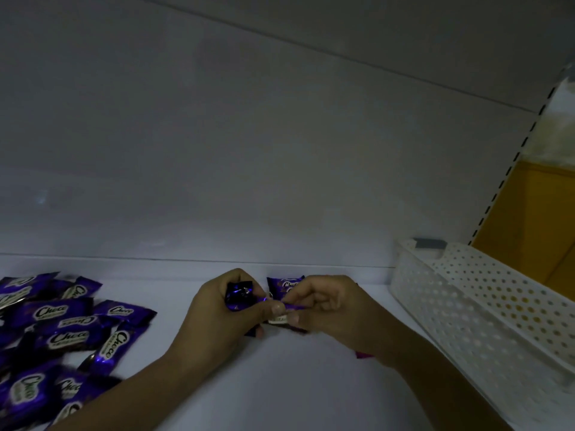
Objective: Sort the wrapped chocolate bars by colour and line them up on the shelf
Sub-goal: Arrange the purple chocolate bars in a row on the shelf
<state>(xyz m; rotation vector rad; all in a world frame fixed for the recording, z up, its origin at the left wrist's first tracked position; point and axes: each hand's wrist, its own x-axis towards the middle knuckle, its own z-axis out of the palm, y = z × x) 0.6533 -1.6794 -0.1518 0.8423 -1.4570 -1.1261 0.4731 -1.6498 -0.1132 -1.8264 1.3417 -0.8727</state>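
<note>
Between the two hands, near the middle of the shelf [280,384], two bars are being held. The left hand [214,309] has its grip closed tight round one purple bar [239,293], and that wrapper looks scrunched and shiny. The right hand [329,309] has its grip pinched on a second purple bar [281,284], with the fingers curled over it. Both thumbs meet at that bar's lower end.

These bars look small and light. The wrapper seems thin, crinkly and likely slippery, and the chocolate inside could snap. I would hold a bar by its flat middle, not by the floppy ends, and not squeeze hard.

Both bars are just over the white shelf. A small pink bit [363,355] peeks out by the right wrist; I cannot tell what it is. Well off to the left lies a messy pile of purple bars [62,331], not in a line yet. On the right stands a white basket [466,306] full of little holes. I cannot see if anything is inside it.
</note>
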